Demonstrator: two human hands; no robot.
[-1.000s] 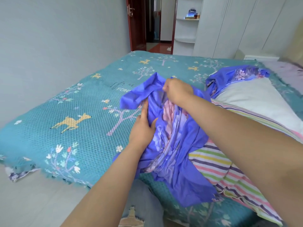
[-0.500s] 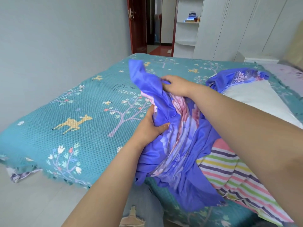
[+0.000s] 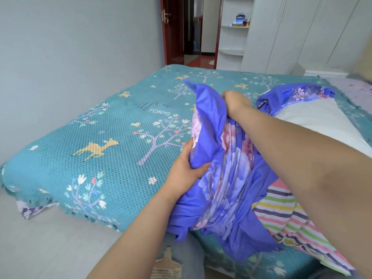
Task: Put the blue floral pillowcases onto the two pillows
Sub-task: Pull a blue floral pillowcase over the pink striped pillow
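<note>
Head view: a bedroom, seen down over both forearms to a bed (image 3: 120, 141) under a teal spread with deer and trees.
Far left of the hands: grey wall and pale floor; a frayed corner of the spread hangs off the bed.
Left hand (image 3: 184, 168): curled on the bunched pillowcase (image 3: 223, 174), thumb on the near side and fingers tucked behind a fold, gripping it low.
Between the hands: the pillowcase stands in a gathered ridge, blue with pink flowers, its lower part spilling over the bed edge toward the person's knees.
Right hand (image 3: 234, 101): beyond and above the left, clamped on the top edge of the same pillowcase, fingers hidden in the cloth.
Under the right forearm: a striped pillow (image 3: 289, 220), still bare, partly under the cloth; this looks like the one being dressed.
Right of the right hand: a white pillow (image 3: 322, 121) with a second blue floral pillowcase (image 3: 298, 93) bunched around its far end, only partly on.
Beyond: a dark red door (image 3: 173, 31), white shelves and wardrobes.
Step in hand, as I judge it: finding and opening the mouth of the gathered pillowcase.
Doing it well: work both hands along one hem until the opening parts, keep the flowers outward, then feed a pillow corner deep into a far corner of the case.
Risk: gripping two layers together would keep the mouth closed.
</note>
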